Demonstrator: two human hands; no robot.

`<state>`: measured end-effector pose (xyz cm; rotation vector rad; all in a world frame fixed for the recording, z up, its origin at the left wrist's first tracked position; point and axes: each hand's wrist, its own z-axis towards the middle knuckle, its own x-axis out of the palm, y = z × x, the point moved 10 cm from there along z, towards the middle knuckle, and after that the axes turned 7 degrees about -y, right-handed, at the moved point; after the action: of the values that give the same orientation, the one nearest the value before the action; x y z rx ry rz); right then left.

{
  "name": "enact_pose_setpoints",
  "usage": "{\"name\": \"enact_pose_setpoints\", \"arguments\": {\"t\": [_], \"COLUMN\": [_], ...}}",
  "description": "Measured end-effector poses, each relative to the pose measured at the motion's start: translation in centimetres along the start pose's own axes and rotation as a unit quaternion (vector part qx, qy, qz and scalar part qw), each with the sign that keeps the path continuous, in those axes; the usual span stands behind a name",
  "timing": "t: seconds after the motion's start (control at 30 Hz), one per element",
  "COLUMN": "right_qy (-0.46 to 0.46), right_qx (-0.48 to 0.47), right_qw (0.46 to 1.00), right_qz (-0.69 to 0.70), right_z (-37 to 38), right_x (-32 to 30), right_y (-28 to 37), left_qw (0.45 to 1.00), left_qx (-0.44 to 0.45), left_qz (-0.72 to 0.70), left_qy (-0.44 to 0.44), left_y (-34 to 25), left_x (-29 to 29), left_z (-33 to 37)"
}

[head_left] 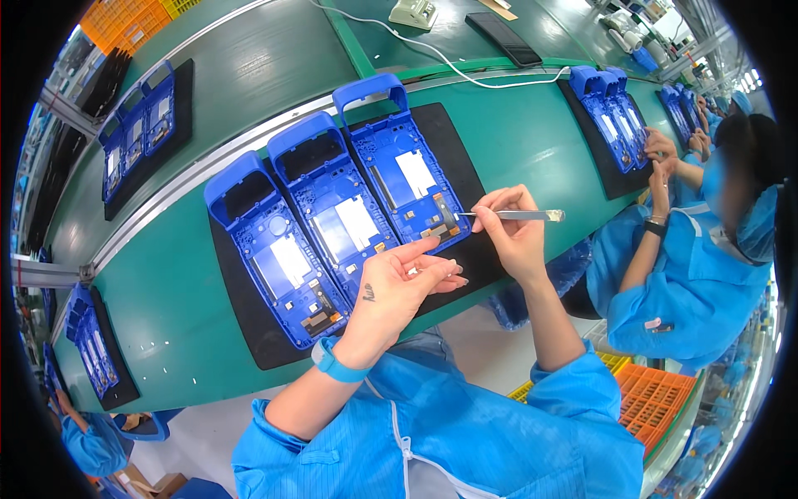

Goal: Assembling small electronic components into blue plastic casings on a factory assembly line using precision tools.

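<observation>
Three blue plastic device housings lie side by side on a black mat [465, 158], each with a handle-like loop at its far end. My right hand [515, 233] pinches metal tweezers [532, 215], their tip at the near end of the right housing [391, 166]. A dark flex cable [447, 214] lies there inside it. My left hand [403, 287] hovers over the near ends of the right and middle housing [332, 208], fingers apart and loosely bent; a small white bit shows by them, its nature unclear. The left housing [278, 249] lies beside my left forearm.
More blue housings [137, 129] rest on a mat at far left, others [93, 349] at near left. To the right, a co-worker [690, 241] handles housings [611, 116]. A white cable [465, 76] and a black phone-like device [504, 39] lie at the back. Orange crates [657, 403] stand behind right.
</observation>
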<state>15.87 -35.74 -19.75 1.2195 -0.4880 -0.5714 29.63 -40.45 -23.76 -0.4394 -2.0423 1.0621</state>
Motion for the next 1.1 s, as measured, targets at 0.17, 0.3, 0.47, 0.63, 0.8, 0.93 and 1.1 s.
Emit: {"name": "enact_pose_setpoints", "arguments": {"t": [0.17,0.3,0.47,0.63,0.8,0.93,1.1], "right_qy": [-0.003,0.003,-0.002,0.042,-0.043,-0.232,-0.263], "right_qx": [-0.017,-0.005,-0.002,-0.001,-0.026,-0.137,-0.151], "right_qw": [1.000,1.000,1.000,0.998,0.998,0.963,0.950], "right_qz": [-0.001,0.007,0.009,0.053,0.035,-0.013,-0.070], "right_z": [0.0,-0.1,-0.1,-1.7,-5.4,-10.9,-16.2], "right_x": [0.0,0.1,-0.2,0.5,-4.1,-12.5,-12.6], "right_y": [0.4,0.0,0.2,1.9,4.6,9.1,9.9], "left_qw": [1.000,1.000,1.000,0.999,0.998,0.970,0.756], "left_qx": [-0.001,-0.005,-0.006,0.045,0.009,0.193,0.395], "left_qz": [-0.010,-0.010,0.001,-0.001,0.018,0.125,0.491], "left_qy": [0.003,0.002,0.007,0.000,0.055,0.084,0.179], "left_y": [0.0,0.2,0.0,-0.2,1.9,5.8,20.1], "left_x": [0.0,-0.1,0.1,0.5,3.4,10.1,13.7], "left_z": [0.0,0.0,-0.1,-0.1,-0.8,-2.1,3.1]}}
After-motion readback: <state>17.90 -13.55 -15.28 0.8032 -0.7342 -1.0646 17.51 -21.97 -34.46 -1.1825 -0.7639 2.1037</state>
